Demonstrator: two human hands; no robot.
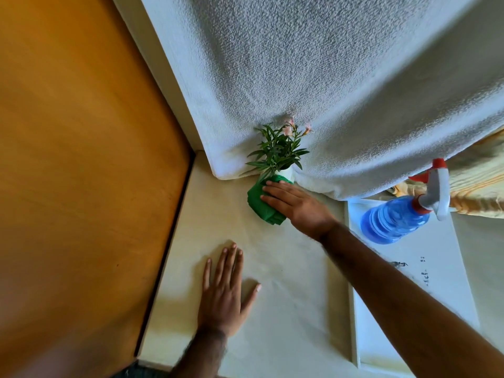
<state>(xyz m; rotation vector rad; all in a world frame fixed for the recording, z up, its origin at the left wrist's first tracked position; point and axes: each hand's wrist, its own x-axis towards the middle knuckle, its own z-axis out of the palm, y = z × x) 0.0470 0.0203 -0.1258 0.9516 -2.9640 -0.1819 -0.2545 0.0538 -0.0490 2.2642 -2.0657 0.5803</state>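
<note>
My right hand (296,207) lies flat with straight fingers on a bunched green cloth (259,204), pressing it onto the cream surface (286,282) near its far end. The cloth touches a small white vase (286,173) holding green leaves and pale pink flowers (281,147). My left hand (225,293) rests palm down on the same surface, fingers spread and straight, closer to me and to the left of the cloth. It holds nothing.
A blue spray bottle (395,222) with a white and red trigger stands at the right on a white tray (409,282). White textured fabric (327,77) hangs behind the vase. An orange wooden panel (76,159) borders the surface on the left. Yellow striped cloth (480,184) lies far right.
</note>
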